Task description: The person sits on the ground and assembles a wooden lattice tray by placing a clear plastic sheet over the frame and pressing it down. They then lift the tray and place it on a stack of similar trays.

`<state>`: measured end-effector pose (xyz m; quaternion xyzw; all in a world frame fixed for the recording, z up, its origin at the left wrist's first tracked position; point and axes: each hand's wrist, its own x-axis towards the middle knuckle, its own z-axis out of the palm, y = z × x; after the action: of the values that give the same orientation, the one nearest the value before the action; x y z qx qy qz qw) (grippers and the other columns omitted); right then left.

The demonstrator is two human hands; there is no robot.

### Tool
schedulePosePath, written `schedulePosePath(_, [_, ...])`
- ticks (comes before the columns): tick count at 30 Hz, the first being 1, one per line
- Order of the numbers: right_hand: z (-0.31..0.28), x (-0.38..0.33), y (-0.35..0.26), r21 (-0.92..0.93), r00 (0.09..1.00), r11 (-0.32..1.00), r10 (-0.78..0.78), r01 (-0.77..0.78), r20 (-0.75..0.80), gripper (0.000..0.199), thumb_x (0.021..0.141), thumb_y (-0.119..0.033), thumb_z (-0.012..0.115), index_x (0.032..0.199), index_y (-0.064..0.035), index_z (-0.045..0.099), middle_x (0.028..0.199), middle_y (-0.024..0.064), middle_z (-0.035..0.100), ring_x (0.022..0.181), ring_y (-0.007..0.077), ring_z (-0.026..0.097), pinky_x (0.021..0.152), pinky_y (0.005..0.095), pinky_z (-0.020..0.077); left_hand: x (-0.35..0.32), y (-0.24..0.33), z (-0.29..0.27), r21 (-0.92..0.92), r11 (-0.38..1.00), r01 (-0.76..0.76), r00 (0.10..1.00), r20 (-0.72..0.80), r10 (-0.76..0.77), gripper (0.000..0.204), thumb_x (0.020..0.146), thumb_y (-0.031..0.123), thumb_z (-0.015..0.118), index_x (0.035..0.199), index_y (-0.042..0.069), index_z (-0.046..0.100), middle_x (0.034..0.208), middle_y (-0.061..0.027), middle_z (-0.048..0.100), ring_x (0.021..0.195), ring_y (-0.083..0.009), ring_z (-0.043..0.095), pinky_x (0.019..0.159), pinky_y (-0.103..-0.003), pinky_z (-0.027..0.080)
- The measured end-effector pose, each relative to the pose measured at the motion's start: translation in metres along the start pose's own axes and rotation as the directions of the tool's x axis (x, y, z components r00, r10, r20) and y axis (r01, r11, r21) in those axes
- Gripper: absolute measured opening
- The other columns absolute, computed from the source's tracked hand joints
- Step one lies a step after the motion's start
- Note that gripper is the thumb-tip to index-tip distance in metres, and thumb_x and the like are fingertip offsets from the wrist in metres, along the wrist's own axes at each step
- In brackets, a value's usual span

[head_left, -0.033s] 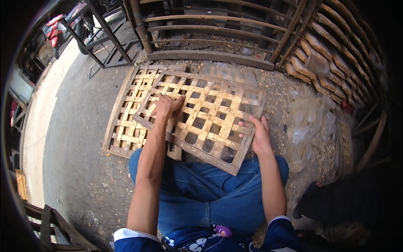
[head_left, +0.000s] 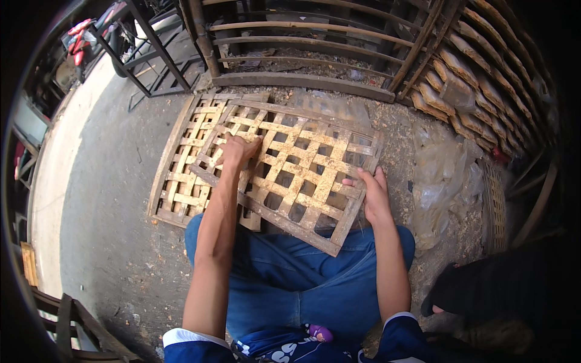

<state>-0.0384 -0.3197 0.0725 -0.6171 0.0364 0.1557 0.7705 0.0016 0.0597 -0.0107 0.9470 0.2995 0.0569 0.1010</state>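
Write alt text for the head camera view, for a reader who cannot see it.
A seated person in blue trousers holds a woven lattice panel of pale wooden strips across the lap, left hand pressing on its upper part, right hand gripping its right edge. A second similar lattice panel lies beneath it on the grey concrete floor, with crumpled clear plastic sheeting to the right.

Two bare hands on a woven bamboo lattice panel over blue-trousered knees

The left hand (head_left: 239, 150) presses fingers-down on the upper-left part of the tan woven bamboo lattice panel (head_left: 302, 163); the right hand (head_left: 373, 192) grips its right edge. A second, similar bamboo lattice (head_left: 181, 175) lies beneath on the grey concrete ground (head_left: 103, 199), beside crumpled clear plastic sheeting (head_left: 442, 175) and a dark wooden slatted rack (head_left: 302, 54).
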Motion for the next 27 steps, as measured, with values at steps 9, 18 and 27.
schedulePosePath(9, [-0.033,0.016,0.002,-0.666,0.788,0.654,-0.595,0.359,-0.159,0.049,0.094,-0.017,0.063,0.136,0.0003,0.046,0.132,0.0192,0.057,0.116,0.0283,0.06,0.096,0.0414,0.0477,-0.003,0.032,-0.105,-0.196,0.951,-0.239,0.87,-0.477,0.121,0.079,0.082,0.07,0.067,0.072,-0.008,0.067,0.139,-0.0275,0.049,0.131,-0.045,0.039,0.104,-0.062,0.041])
schedulePosePath(18, [-0.019,-0.006,-0.028,-0.97,0.597,-0.021,-0.785,0.241,0.165,0.046,0.077,-0.02,0.069,0.119,-0.0028,0.062,0.124,0.0174,0.062,0.117,0.0329,0.057,0.107,0.047,0.035,-0.02,0.047,-0.12,-0.299,0.843,-0.447,0.767,-0.613,0.189,0.062,0.086,0.055,0.072,0.078,-0.006,0.064,0.137,-0.0261,0.049,0.133,-0.0448,0.04,0.108,-0.058,0.036])
schedulePosePath(27, [-0.024,0.003,-0.019,-0.974,0.634,0.142,-0.774,0.176,0.002,0.042,0.075,-0.021,0.068,0.112,-0.002,0.066,0.096,0.0192,0.07,0.096,0.0378,0.066,0.086,0.0463,0.0482,-0.032,0.061,-0.109,-0.087,0.815,-0.573,0.692,-0.583,0.425,0.061,0.09,0.048,0.065,0.123,-0.003,0.062,0.143,-0.019,0.046,0.142,-0.0438,0.033,0.111,-0.062,0.03])
